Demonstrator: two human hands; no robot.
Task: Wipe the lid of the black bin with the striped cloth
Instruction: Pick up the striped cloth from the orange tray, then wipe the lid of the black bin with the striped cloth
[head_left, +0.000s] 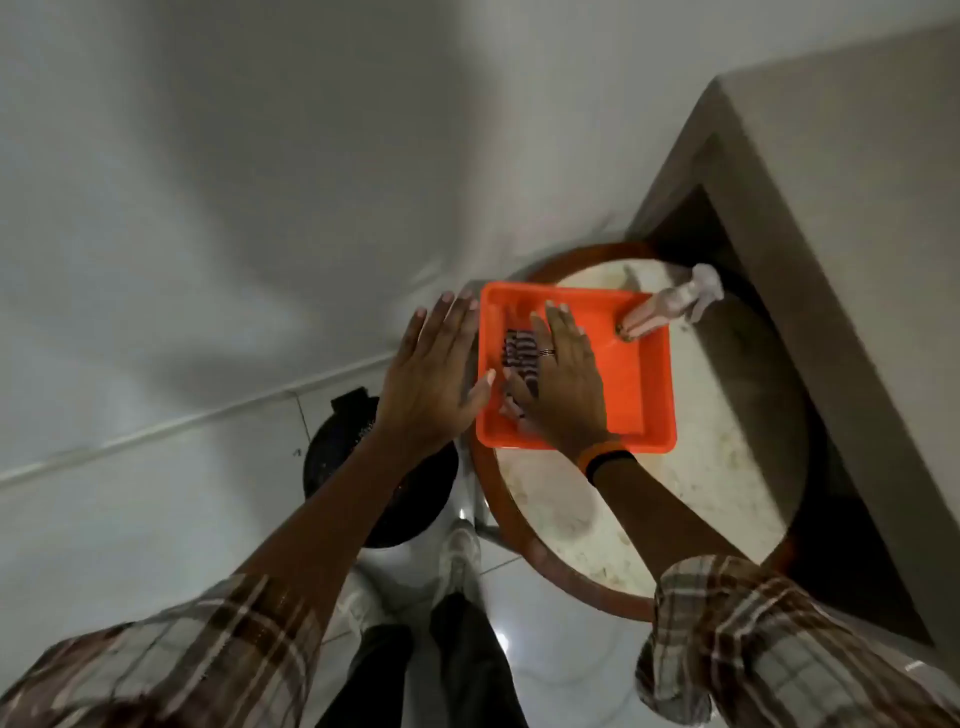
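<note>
The striped cloth (518, 352) lies folded in the left part of an orange tray (641, 387). My right hand (563, 382) rests flat on the cloth, fingers spread, covering most of it. Just left of the tray's edge hovers my left hand (431, 369), fingers apart and holding nothing. The black bin (343, 441) stands on the floor below my left forearm, which hides much of its lid.
The tray sits on a round marble-topped table (727, 467) with a brown rim. A clear spray bottle (667, 306) lies tilted across the tray's far right corner. A grey wall ledge (831, 260) stands to the right. White tiled floor and my shoes are below.
</note>
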